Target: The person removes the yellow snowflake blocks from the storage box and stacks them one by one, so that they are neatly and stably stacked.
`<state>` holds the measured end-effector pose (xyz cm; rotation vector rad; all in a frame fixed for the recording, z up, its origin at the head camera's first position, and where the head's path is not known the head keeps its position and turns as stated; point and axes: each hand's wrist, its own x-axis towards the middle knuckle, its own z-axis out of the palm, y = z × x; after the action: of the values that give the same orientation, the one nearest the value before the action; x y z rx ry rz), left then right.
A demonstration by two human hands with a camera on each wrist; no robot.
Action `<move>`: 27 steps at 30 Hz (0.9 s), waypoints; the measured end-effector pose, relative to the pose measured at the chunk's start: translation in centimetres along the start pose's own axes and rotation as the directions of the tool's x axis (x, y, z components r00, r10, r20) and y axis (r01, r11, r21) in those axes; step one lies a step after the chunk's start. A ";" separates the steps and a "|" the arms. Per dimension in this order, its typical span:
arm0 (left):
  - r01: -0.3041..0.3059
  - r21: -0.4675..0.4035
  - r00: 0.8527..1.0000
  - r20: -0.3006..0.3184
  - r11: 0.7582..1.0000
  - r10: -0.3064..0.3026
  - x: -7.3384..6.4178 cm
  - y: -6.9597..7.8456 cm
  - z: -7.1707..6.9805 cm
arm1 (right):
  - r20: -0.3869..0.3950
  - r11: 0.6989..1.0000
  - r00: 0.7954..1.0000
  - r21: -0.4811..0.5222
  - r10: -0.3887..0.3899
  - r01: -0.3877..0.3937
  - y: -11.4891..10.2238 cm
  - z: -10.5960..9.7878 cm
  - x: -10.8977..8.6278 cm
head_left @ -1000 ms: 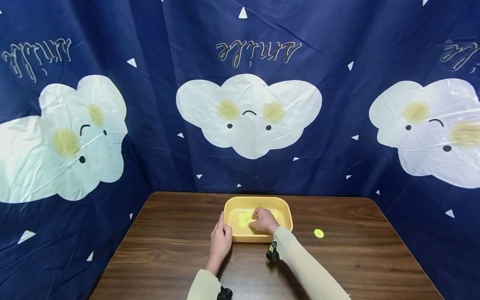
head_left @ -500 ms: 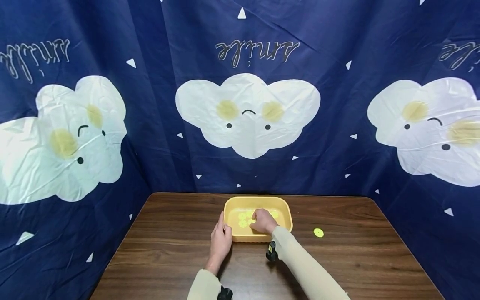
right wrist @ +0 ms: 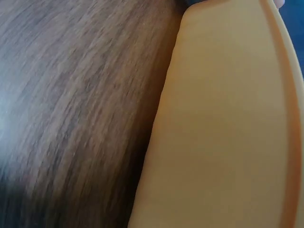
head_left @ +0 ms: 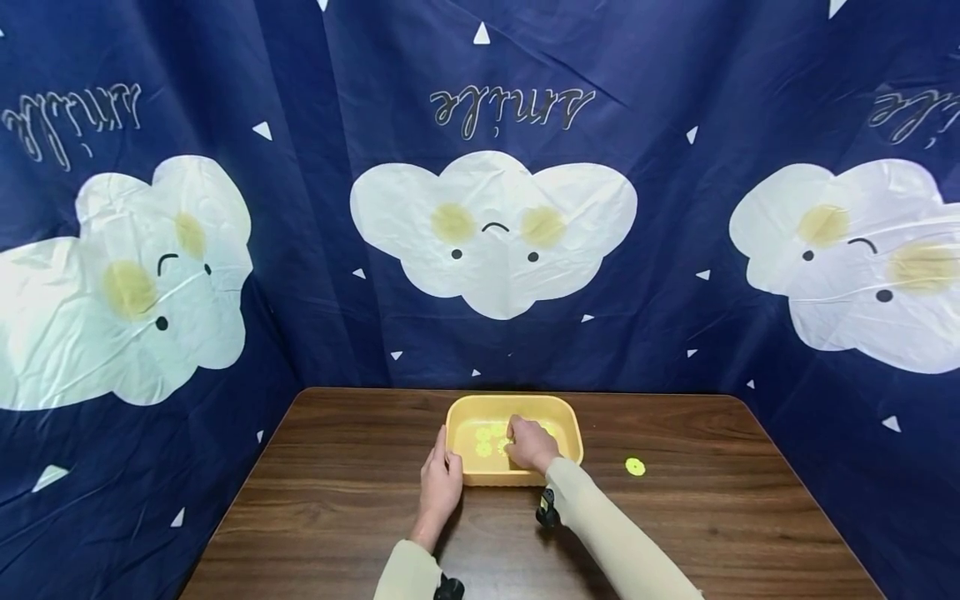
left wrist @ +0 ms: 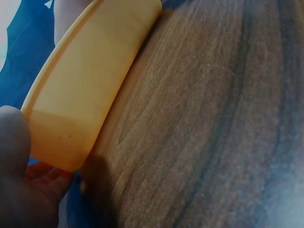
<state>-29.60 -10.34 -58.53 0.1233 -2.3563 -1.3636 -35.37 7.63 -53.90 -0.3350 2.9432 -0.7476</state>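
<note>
A shallow yellow plastic bin (head_left: 480, 479) stands on the table with several small yellow notched discs (head_left: 483, 434) on its floor. My left hand (head_left: 440, 485) holds the bin's near left corner. In the left wrist view its thumb lies at the rim and its fingers touch the outer wall. Inside the bin, my right hand (head_left: 534, 446) reaches down with curled fingers among the discs. One disc lies right by its fingertips, whose undersides are hidden, so whether they pinch one is unclear. The right wrist view mostly shows the bin's outer wall (right wrist: 223, 118).
A single yellow notched disc (head_left: 635, 467) lies on the brown wooden table (head_left: 337, 492), to the right of the bin. Blue fabric (head_left: 315, 208) printed with white clouds hangs behind the table and along both sides.
The right hand's thumb and fingers have drawn closer together over the discs, and the hand has shifted slightly right. My left hand stays at the bin; the view has tipped slightly.
</note>
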 end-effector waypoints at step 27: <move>0.032 -0.025 0.999 0.030 0.999 -0.031 0.0 0.2 0.0 | -0.288 0.974 0.953 0.169 -0.095 0.149 3.3 -6.7 -1.6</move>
<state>-29.54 -10.28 -58.38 0.1349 -2.3695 -1.4193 -35.38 13.91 -49.55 -0.4326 3.0943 -1.1724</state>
